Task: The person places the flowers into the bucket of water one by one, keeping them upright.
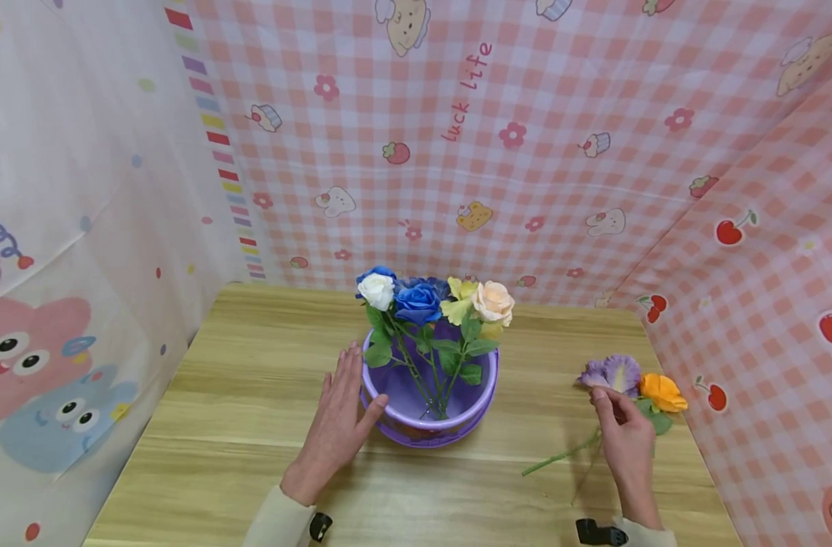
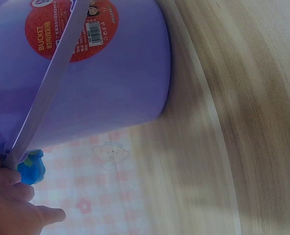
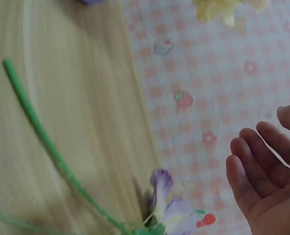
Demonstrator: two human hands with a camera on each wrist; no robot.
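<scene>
My left hand [image 1: 336, 422] rests with outstretched fingers along the left rim of a purple bucket [image 1: 402, 387]. The left wrist view shows that hand's fingers at the rim, close to the top of the bucket handle [image 2: 49, 83]. Inside the bucket stand a white rose [image 1: 377, 291], a blue rose [image 1: 419, 303], a yellow flower [image 1: 460, 299] and a peach rose [image 1: 494, 301]. Over at the right, my right hand [image 1: 624, 437] hovers above a purple flower [image 1: 622, 374]; its fingers [image 3: 264, 159] are loosely bent with nothing between them in the right wrist view.
An orange flower [image 1: 664, 393] lies beside the purple one near the table's right edge, its green leaves partly behind my hand. A green stem [image 1: 559, 459] points toward the front left. Patterned cloth [image 1: 416, 190] hangs behind and on both sides of the wooden table [image 1: 265, 342].
</scene>
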